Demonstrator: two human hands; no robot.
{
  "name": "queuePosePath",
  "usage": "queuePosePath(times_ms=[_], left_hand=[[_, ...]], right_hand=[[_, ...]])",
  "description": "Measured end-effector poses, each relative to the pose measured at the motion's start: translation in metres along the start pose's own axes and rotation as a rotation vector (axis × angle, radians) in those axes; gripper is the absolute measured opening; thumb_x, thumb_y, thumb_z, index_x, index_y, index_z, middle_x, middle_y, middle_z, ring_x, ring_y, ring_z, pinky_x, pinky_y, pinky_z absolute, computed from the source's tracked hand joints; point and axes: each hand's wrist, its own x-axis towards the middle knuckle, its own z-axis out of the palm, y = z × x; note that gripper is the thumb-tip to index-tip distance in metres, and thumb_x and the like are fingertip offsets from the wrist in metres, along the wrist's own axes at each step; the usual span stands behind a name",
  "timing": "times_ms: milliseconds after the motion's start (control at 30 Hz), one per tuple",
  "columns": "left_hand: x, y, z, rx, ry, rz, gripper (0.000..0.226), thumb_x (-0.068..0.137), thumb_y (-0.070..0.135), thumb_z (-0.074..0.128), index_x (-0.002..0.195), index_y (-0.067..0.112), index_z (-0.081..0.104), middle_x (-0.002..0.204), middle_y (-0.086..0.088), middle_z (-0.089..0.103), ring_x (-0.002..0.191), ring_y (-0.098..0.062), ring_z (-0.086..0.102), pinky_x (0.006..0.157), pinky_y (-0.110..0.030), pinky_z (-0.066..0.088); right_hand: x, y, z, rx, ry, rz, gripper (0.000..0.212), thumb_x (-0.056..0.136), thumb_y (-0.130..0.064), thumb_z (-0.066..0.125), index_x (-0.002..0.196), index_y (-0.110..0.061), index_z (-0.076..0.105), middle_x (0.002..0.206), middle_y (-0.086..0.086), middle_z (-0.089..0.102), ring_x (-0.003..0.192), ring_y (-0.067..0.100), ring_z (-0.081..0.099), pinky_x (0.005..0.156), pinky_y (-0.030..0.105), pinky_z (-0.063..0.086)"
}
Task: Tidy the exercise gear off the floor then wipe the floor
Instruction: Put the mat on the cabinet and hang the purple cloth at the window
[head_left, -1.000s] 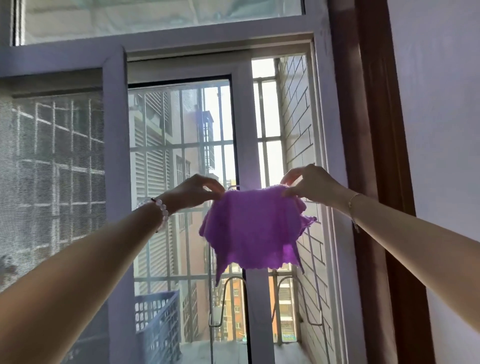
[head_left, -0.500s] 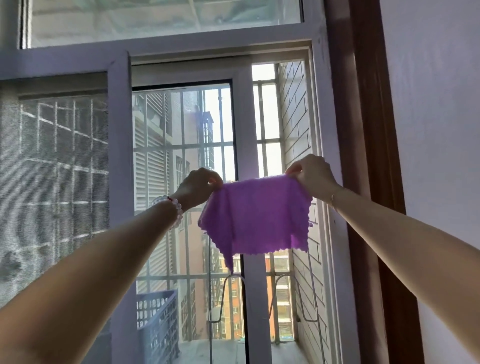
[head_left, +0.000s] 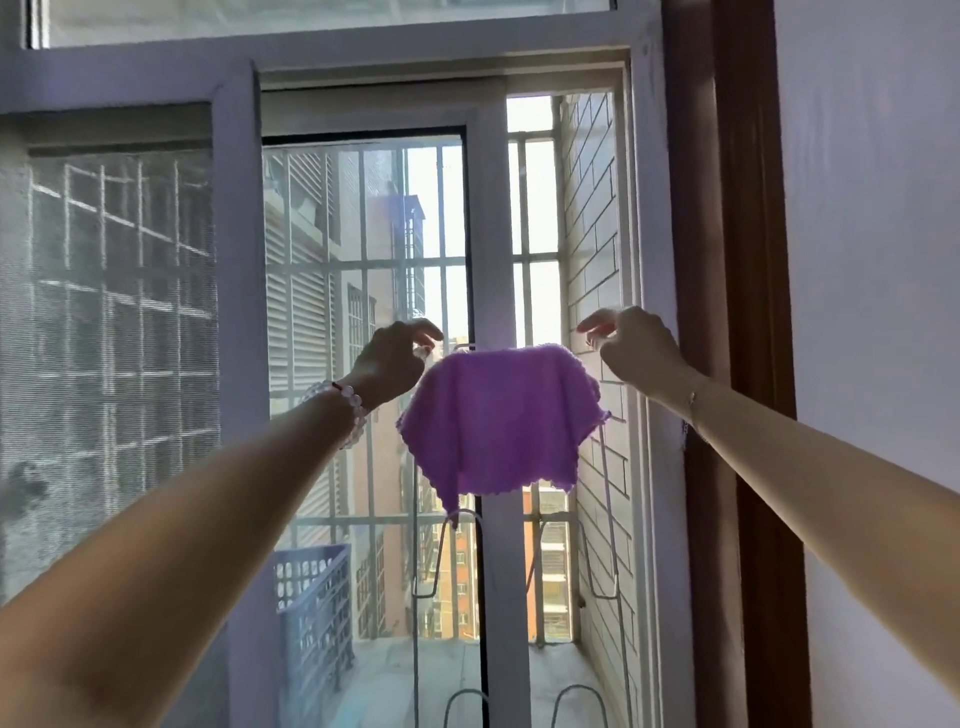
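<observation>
A purple cloth hangs draped over the top bar of a thin wire rack outside the open window. My left hand is just left of the cloth's top edge, fingers apart and off the fabric. My right hand is just right of the cloth's top corner, fingers loosely spread and holding nothing. Both arms reach out toward the window. No exercise gear and no floor are in view.
A white sliding window frame stands behind the cloth. A mesh screen covers the left pane. A blue slatted basket sits on the outer ledge at lower left. Metal security bars and a brick wall lie beyond; a brown door frame runs down the right.
Both hands held the cloth stretched by its top corners; now they have let go and drawn apart. The cloth rests lower, draped over the wire rack.
</observation>
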Motion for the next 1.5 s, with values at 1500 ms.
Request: queuePosePath(times_ms=[1500], left_hand=[[-0.355,0.120,-0.025,-1.529,-0.156,-0.827,0.011,0.093,0.012,0.051,0.084,0.015,0.058,0.070,0.001,0.060,0.073,-0.015,0.059,0.071,-0.029,0.050]], right_hand=[[-0.352,-0.153,-0.047,0.935,0.074,0.845,0.018,0.097,-0.021,0.049,0.087,-0.017,0.064,0.079,0.000,0.062,0.078,0.012,0.060,0.079,0.029,0.052]])
